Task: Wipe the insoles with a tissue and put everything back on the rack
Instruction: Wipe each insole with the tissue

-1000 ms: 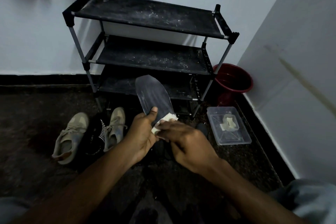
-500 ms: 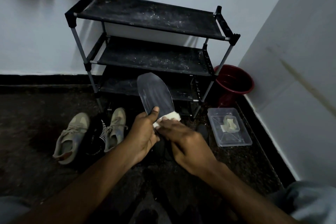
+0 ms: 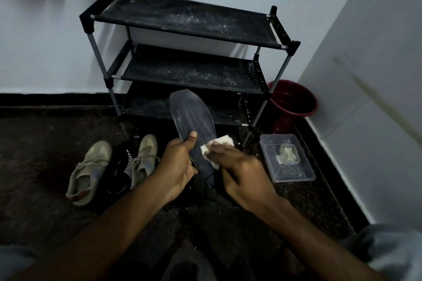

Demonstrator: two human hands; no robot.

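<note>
Dark insole (image 3: pixel 194 118) against crumpled white tissue (image 3: pixel 223 140)

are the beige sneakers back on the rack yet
No, both beige sneakers lie on the floor in front of the rack, near its left legs.

The left hand (image 3: pixel 177 164) grips a dark insole (image 3: pixel 191 116), toe up, while the right hand (image 3: pixel 242 173) presses a white tissue (image 3: pixel 217 143) on it. Behind stands a 3-shelf rack (image 3: pixel 182 23); 2 tan sneakers (image 3: pixel 91 166) lie on the floor.
</note>
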